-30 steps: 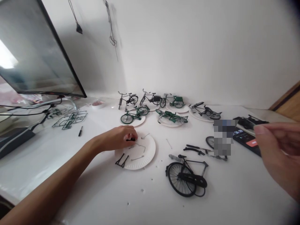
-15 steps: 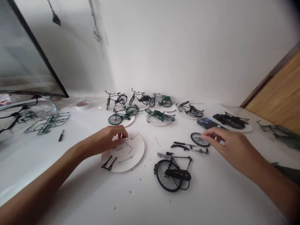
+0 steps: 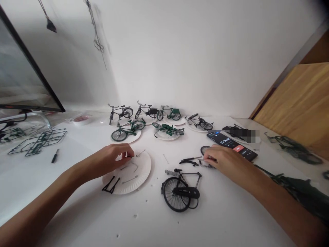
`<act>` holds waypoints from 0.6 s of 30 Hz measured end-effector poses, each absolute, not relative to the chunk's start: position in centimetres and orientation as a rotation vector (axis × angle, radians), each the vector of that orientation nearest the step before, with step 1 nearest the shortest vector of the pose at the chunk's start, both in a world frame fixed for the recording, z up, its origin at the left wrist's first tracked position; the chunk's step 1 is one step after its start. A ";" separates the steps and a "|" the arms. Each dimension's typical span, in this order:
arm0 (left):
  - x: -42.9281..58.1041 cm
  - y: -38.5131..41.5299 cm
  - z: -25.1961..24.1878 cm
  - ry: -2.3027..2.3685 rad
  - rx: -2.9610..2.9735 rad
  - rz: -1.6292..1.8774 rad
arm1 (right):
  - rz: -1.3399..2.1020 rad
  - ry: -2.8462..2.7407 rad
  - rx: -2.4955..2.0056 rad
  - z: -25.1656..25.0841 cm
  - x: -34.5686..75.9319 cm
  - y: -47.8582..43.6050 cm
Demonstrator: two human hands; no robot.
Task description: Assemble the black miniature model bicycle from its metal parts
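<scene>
My left hand (image 3: pixel 119 157) is over a white paper plate (image 3: pixel 144 176), thumb and fingers pinched together; what they hold is too small to make out. Thin grey rods and a pair of black stand-like pieces (image 3: pixel 111 185) lie on that plate. My right hand (image 3: pixel 219 158) has its fingers closed above a grey handlebar part (image 3: pixel 205 165), partly covering it and a loose spoked wheel (image 3: pixel 205 150). Whatever is in those fingers is hidden. Between the hands, nearer me, lies a partly built black model bicycle (image 3: pixel 180 192). Curved black mudguard pieces (image 3: pixel 189 162) lie just behind it.
Finished model bicycles, such as a green one (image 3: pixel 168 129), stand or lie on plates by the wall. A phone (image 3: pixel 231 145) lies beyond my right hand. Green part frames (image 3: pixel 38 142) and a small screwdriver (image 3: pixel 55 156) are at the left, below a monitor (image 3: pixel 23 68).
The view has turned slightly right. My right hand has moved from the loose wheel toward the handlebar part, uncovering more of the phone. My left hand stays over the plate.
</scene>
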State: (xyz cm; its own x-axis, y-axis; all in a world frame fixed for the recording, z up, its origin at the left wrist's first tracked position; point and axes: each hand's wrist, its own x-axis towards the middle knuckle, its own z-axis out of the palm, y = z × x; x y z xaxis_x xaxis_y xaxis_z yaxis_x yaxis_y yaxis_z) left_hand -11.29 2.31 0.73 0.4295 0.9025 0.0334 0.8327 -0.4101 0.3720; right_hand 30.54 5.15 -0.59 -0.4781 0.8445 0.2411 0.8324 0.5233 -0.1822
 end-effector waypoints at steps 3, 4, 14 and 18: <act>-11.3 2.3 0.8 1.493 2.389 0.331 | 0.043 -2.445 -1.422 -0.2 30.7 5.0; -11.3 2.3 0.8 1.495 2.392 0.335 | 0.038 -2.426 -1.426 -0.1 30.8 4.9; -12.2 2.4 1.6 1.481 2.446 0.380 | 0.348 -2.441 -1.257 1.6 29.0 2.0; -12.5 2.4 1.7 1.474 2.489 0.397 | 0.463 -2.537 -1.227 0.9 28.8 1.3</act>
